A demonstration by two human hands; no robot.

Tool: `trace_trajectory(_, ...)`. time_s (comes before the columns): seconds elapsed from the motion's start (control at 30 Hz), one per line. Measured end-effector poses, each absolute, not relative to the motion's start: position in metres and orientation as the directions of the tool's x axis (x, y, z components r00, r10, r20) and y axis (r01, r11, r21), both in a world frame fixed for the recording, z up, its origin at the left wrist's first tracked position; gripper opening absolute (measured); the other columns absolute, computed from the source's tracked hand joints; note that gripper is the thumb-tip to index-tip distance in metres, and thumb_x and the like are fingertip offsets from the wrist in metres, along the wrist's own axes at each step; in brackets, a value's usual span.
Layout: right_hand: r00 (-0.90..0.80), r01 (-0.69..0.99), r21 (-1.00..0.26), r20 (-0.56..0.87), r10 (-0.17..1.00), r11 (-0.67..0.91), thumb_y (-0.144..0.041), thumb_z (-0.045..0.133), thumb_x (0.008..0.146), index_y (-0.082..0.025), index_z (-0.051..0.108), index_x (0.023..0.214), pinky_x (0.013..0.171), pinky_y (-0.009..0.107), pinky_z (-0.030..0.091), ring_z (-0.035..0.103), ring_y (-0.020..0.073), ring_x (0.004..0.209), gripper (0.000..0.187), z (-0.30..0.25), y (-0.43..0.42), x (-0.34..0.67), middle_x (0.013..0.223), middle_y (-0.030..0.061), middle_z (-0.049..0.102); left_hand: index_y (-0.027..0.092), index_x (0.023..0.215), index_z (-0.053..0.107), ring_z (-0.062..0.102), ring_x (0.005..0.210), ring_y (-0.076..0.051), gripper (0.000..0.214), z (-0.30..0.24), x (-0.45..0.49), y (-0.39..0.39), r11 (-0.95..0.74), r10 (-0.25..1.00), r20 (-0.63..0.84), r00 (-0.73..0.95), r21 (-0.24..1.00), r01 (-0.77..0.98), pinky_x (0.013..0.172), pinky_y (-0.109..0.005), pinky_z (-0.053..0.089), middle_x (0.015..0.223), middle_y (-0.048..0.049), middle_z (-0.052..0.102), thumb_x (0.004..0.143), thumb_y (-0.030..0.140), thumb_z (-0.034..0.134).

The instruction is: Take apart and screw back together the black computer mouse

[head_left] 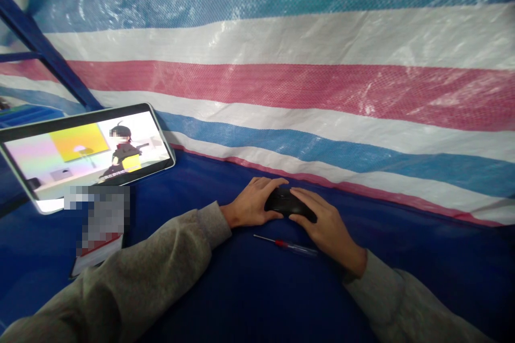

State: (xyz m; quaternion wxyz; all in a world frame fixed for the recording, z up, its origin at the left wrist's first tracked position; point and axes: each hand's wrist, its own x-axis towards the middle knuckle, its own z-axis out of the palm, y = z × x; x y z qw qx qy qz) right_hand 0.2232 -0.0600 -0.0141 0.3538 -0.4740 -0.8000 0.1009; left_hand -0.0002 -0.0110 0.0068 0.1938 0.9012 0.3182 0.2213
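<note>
A black computer mouse (290, 203) lies on the dark blue surface, held between both hands. My left hand (254, 202) grips its left end, thumb on the near side and fingers on the far side. At the other end, my right hand (326, 223) closes round it with the thumb near and the fingers over the top. Just in front of the mouse, on the near side, a small screwdriver (285, 245) with a thin metal shaft, a red collar and a clear handle rests on the surface. Neither hand touches it.
To the left a tablet (92, 153) stands tilted, its screen showing a cartoon. A phone-like flat object (102, 228), partly blurred out, lies before it beside my left sleeve. Striped plastic sheeting (301, 86) hangs behind the blue surface (241, 300). A blue frame bar (48, 45) slants at the left.
</note>
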Motion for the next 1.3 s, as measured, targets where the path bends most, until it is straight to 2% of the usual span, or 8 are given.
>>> trace_trajectory(0.33,-0.332,0.69,-0.493,0.436,0.837,0.53,-0.034,0.059,0.087,-0.016,0.055,0.128,0.102,0.045,0.048,0.058,0.0265,0.117,0.044,-0.0113,-0.0617,0.2234,0.126,0.0136,0.061,0.021,0.137,0.039,0.054,0.118,-0.028,0.072,0.0044,0.0004,-0.0121,-0.759,0.638,0.34,0.691,0.429,0.489,0.103,-0.044,0.036,0.132,-0.0105,0.056,0.078,0.045,0.072)
trace_trajectory(0.53,-0.344,0.701,-0.47,0.437,0.831,0.537,-0.019,0.056,0.081,-0.02,0.043,0.138,0.106,0.048,0.04,0.047,0.0281,0.127,0.059,-0.0082,-0.0626,0.2235,0.138,0.0132,0.048,0.021,0.136,0.041,0.057,0.114,-0.028,0.069,0.0037,-0.0006,-0.0114,-0.738,0.666,0.371,0.647,0.453,0.499,0.102,-0.046,0.038,0.127,-0.0103,0.061,0.08,0.05,0.069)
trace_trajectory(0.63,-0.315,0.708,-0.481,0.44,0.841,0.517,-0.015,0.054,0.079,-0.02,0.042,0.139,0.104,0.048,0.041,0.048,0.0282,0.124,0.062,-0.0072,-0.0627,0.2232,0.134,0.0131,0.048,0.021,0.137,0.04,0.058,0.114,-0.028,0.067,0.0037,-0.0013,-0.011,-0.72,0.684,0.376,0.625,0.488,0.494,0.102,-0.046,0.039,0.12,-0.0087,0.066,0.083,0.051,0.066)
trace_trajectory(0.8,-0.221,0.743,-0.488,0.467,0.856,0.458,-0.021,0.053,0.084,-0.02,0.05,0.13,0.099,0.046,0.045,0.055,0.0269,0.116,0.046,-0.0071,-0.0625,0.2237,0.126,0.0115,0.057,0.02,0.137,0.041,0.059,0.114,-0.027,0.059,0.0035,-0.0006,-0.0109,-0.688,0.716,0.374,0.59,0.524,0.503,0.102,-0.045,0.039,0.115,-0.0071,0.069,0.089,0.049,0.059)
trace_trajectory(0.93,-0.166,0.771,-0.465,0.511,0.843,0.435,-0.03,0.055,0.088,-0.02,0.055,0.122,0.095,0.044,0.046,0.06,0.0259,0.109,0.036,-0.0069,-0.0619,0.2242,0.119,0.0099,0.065,0.02,0.136,0.043,0.056,0.118,-0.025,0.052,0.0038,-0.0005,-0.0115,-0.69,0.718,0.389,0.577,0.507,0.517,0.103,-0.044,0.04,0.123,-0.0086,0.064,0.093,0.047,0.053)
trace_trajectory(1.13,-0.147,0.791,-0.455,0.509,0.848,0.41,-0.04,0.053,0.091,-0.019,0.06,0.117,0.091,0.042,0.048,0.064,0.0255,0.103,0.034,-0.0048,-0.061,0.2231,0.114,0.0102,0.07,0.021,0.135,0.047,0.047,0.127,-0.025,0.048,0.0055,-0.0019,-0.0131,-0.821,0.571,0.514,0.64,0.373,0.433,0.105,-0.041,0.039,0.138,-0.0119,0.05,0.095,0.047,0.051)
trace_trajectory(1.3,-0.149,0.796,-0.474,0.45,0.881,0.377,-0.042,0.05,0.093,-0.02,0.065,0.111,0.09,0.043,0.046,0.066,0.0245,0.098,0.032,-0.0068,-0.0583,0.2222,0.108,0.0086,0.072,0.022,0.134,0.051,0.047,0.128,-0.027,0.05,0.0036,0.0,-0.0119,-0.887,0.462,0.47,0.752,0.252,0.388,0.107,-0.044,0.035,0.138,-0.013,0.051,0.092,0.049,0.055)
